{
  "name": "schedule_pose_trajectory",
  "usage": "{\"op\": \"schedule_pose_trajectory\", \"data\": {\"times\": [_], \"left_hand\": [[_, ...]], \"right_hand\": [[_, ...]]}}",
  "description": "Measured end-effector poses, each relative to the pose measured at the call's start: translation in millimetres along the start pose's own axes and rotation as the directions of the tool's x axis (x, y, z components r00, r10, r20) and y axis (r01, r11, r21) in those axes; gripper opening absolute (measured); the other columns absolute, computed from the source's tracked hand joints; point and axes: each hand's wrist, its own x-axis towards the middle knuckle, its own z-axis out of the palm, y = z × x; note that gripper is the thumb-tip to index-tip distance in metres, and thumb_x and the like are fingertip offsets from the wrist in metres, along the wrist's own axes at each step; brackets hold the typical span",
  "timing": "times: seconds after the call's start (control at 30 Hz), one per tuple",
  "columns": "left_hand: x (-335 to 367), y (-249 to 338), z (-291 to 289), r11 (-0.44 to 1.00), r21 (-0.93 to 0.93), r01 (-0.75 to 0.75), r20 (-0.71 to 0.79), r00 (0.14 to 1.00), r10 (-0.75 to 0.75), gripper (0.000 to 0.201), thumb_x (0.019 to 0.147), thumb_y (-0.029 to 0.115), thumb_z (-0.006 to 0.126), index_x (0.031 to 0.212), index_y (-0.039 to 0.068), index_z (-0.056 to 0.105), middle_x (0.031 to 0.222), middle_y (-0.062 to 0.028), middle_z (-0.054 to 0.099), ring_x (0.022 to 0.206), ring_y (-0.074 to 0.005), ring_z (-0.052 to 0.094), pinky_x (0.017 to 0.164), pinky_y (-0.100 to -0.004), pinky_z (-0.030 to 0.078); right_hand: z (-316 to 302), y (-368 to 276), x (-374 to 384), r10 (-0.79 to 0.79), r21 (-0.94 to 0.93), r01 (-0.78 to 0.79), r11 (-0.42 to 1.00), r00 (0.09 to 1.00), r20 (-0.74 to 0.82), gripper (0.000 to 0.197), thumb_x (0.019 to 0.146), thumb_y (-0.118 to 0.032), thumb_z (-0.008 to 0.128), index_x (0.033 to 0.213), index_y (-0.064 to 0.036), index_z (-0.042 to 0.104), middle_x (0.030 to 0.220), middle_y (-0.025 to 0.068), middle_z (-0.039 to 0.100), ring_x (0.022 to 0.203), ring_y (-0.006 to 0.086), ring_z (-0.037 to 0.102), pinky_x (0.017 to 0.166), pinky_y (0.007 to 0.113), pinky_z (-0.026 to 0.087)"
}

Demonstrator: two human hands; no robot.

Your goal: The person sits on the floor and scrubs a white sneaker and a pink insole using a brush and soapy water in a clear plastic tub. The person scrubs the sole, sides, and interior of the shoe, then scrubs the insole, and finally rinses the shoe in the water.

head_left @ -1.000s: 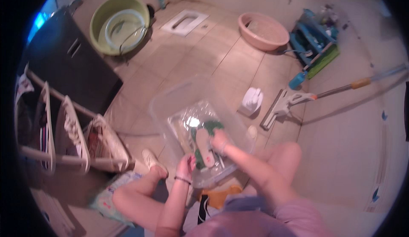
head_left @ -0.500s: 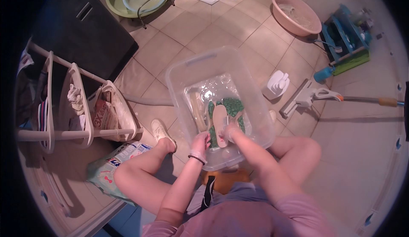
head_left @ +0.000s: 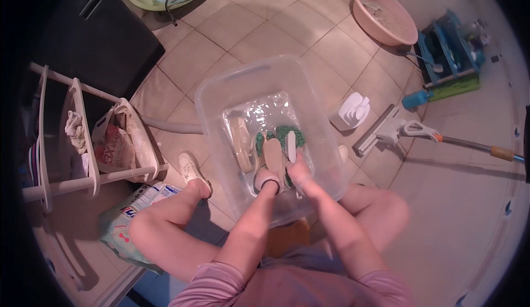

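Right hand point(head_left: 298, 172) clamped on white brush point(head_left: 291, 145), left hand point(head_left: 268, 180) closed around near end of beige shoe point(head_left: 272, 153), just apart inside clear tub point(head_left: 316, 120). Green mat point(head_left: 285, 132) underneath; second pale shoe point(head_left: 240, 144) left. Squeegee point(head_left: 390, 130), pink basin point(head_left: 366, 27) on tiled floor point(head_left: 243, 36), right.

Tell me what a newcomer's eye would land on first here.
First, the big clear tub in the middle, where the right hand holds a white brush and the left hand is at the near end of a pale sole-shaped piece. Then the pink basin at upper right.
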Motion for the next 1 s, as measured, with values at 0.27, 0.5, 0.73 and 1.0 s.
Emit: {"op": "schedule_pose_trajectory", "data": {"times": [0.27, 0.5, 0.73, 1.0], "left_hand": [[42.2, -22.2, -2.5, 0.913, -0.155, -0.377, -0.153, 0.922, 0.355, 0.030, 0.079, 0.019, 0.050, 0.096, -0.005, 0.053, 0.092, -0.0273, 0.060, 0.091, -0.0394, 0.058, 0.080, -0.0456, 0.044], [-6.4, -18.0, -89.1, 0.580, -0.812, -0.065, 0.234, 0.875, 0.425, 0.026, 0.084, 0.028, 0.057, 0.092, 0.003, 0.052, 0.079, -0.0060, 0.058, 0.067, -0.0147, 0.058, 0.055, -0.0276, 0.048], [-12.9, -52.9, -102.4, 0.419, -0.898, 0.137, 0.300, 0.886, 0.355, 0.030, 0.089, 0.039, 0.049, 0.088, 0.009, 0.052, 0.075, -0.0021, 0.059, 0.061, -0.0114, 0.057, 0.050, -0.0233, 0.044], [-28.3, -50.7, -98.2, 0.528, -0.843, 0.098, 0.323, 0.879, 0.352, 0.031, 0.089, 0.040, 0.050, 0.088, 0.009, 0.055, 0.079, -0.0025, 0.060, 0.063, -0.0118, 0.057, 0.054, -0.0242, 0.046]], "right_hand": [[6.0, -12.7, -12.3, -0.288, -0.179, 0.255, 0.950, 0.937, -0.196, 0.056, 0.080, -0.029, 0.060, 0.123, 0.0035, 0.047, 0.112, 0.0236, 0.056, 0.101, 0.0344, 0.056, 0.087, 0.040, 0.044], [4.5, -36.4, -64.6, -0.195, 0.661, -0.172, 0.730, 0.875, 0.443, 0.026, 0.084, -0.023, 0.059, 0.101, -0.0026, 0.063, 0.087, 0.0026, 0.063, 0.076, 0.0091, 0.059, 0.062, 0.023, 0.046], [-146.4, -83.7, -81.7, -0.021, 0.458, -0.240, 0.856, 0.868, 0.496, 0.012, 0.080, -0.016, 0.058, 0.085, -0.0054, 0.060, 0.071, 0.0049, 0.060, 0.053, 0.0139, 0.053, 0.046, 0.027, 0.041], [-408.4, -228.5, -10.2, -0.065, 0.858, 0.436, 0.270, 0.898, -0.436, 0.076, 0.083, -0.044, 0.060, 0.137, -0.0080, 0.020, 0.129, 0.0155, 0.038, 0.113, 0.0268, 0.046, 0.095, 0.050, 0.038]]}}
